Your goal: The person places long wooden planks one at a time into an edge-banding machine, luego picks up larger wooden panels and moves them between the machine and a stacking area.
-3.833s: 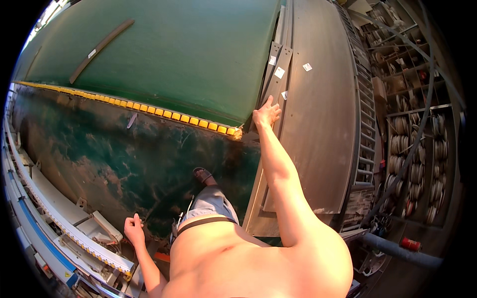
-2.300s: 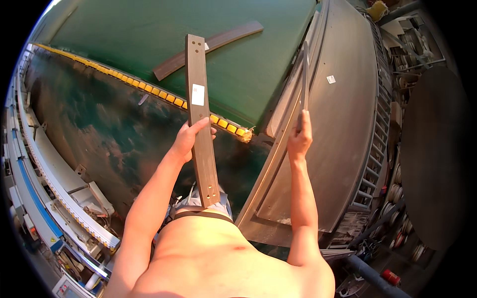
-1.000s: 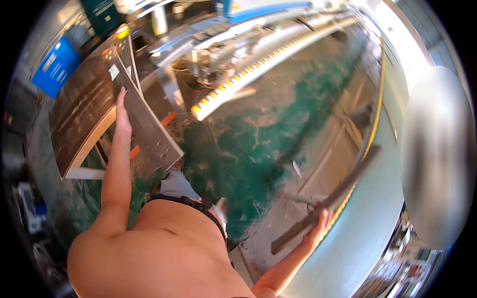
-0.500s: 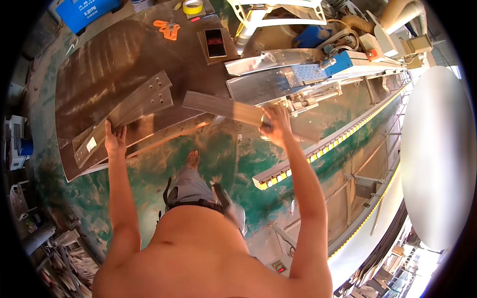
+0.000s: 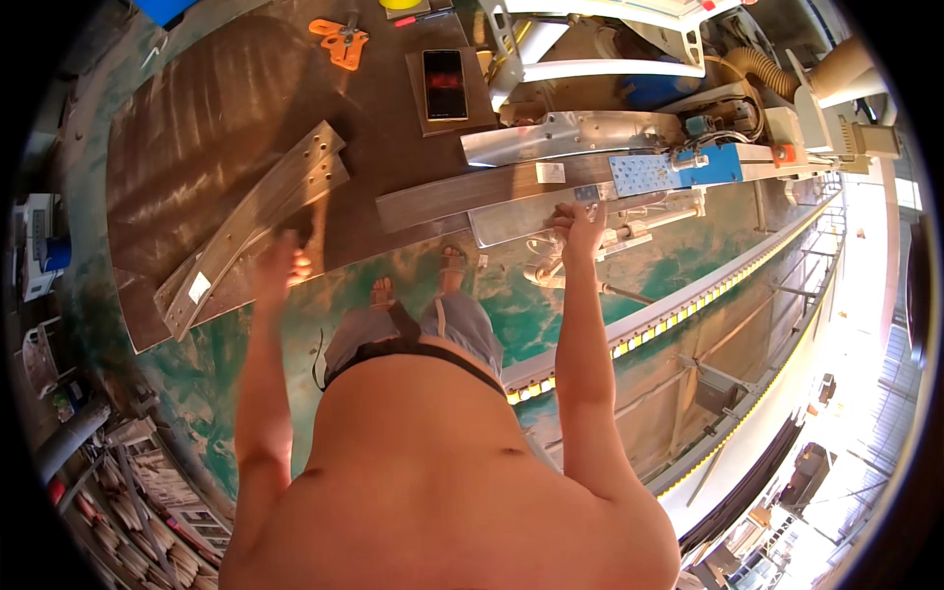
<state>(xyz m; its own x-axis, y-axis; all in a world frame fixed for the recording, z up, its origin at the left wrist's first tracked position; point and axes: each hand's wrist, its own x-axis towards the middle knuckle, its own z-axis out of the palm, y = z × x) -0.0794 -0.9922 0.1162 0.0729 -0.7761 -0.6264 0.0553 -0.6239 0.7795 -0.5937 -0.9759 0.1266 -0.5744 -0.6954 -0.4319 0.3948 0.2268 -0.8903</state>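
A long brown board [image 5: 442,199] with a white label now lies on the metal machine bed [image 5: 511,221], its left end reaching over the brown table. My right hand [image 5: 578,228] is at the front edge of the bed, just below the board. Its fingers are curled in at a small metal part [image 5: 587,194], and what they grip is hidden. Over the table's front edge my left hand [image 5: 285,267] is smeared by motion, apart from the boards. Beside it, two brown boards with drilled holes [image 5: 241,231] lie overlapped at a slant on the table.
The brown table [image 5: 197,128] carries orange-handled pliers [image 5: 341,44], a phone [image 5: 444,87] on a small board, and a red pen [image 5: 418,20]. A blue perforated clamp plate [image 5: 644,175] sits on the machine. A yellow-marked rail [image 5: 669,329] runs along the right.
The long board has gone from my right hand's grip in the air onto the machine bed. My left hand has come off the drilled boards and moved right. Both feet now show.
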